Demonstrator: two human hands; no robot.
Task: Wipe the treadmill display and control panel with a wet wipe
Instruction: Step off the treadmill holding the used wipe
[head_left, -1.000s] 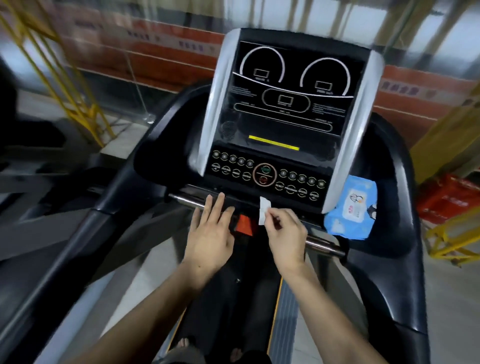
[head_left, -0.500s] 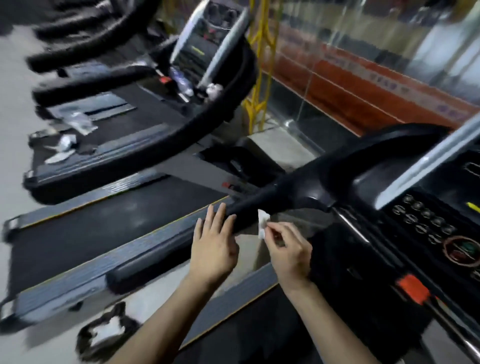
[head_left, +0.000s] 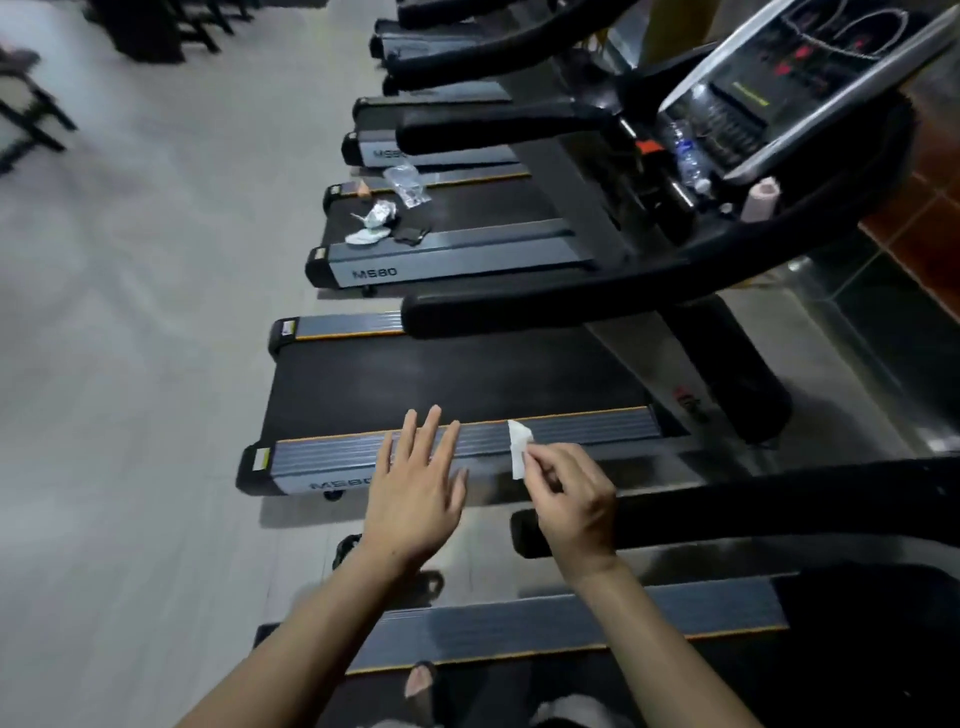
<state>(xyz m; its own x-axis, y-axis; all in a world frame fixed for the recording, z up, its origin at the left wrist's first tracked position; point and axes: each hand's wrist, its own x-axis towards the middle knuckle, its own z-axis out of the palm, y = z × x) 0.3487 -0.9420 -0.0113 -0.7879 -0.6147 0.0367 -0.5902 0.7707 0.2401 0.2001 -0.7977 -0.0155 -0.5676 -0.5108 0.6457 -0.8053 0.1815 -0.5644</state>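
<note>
Head view, single camera. My right hand (head_left: 569, 506) pinches a small white piece (head_left: 518, 448) between thumb and forefinger; its remaining fingers curl loosely beneath. I judge the piece to be a wipe's sealing tab or a folded wet wipe; the frame does not settle which. My left hand (head_left: 415, 488) is held flat in the air, fingers straight and spread wide, holding nothing, just beside the right hand.

Both hands hover above the grey side rail (head_left: 467, 441) of the neighbouring treadmill, apart from it. The display and control panel I am to wipe are not in this view; only a black handrail (head_left: 727, 506) of the treadmill I stand on shows at right. A console (head_left: 810, 78) on a machine further along is visible at upper right, with a clear bottle (head_left: 685, 156) in its holder. Scraps of wrapper (head_left: 382, 218) lie on that machine's belt.

Handling notes, as judgement: the white piece is thin, limp and very light. It will fold or flutter if gripped by one corner. If moist, it will cling to skin. For wiping, spread it flat beneath straight fingers rather than pinching an edge. No risk of breakage; the chief risk is dropping it.
</note>
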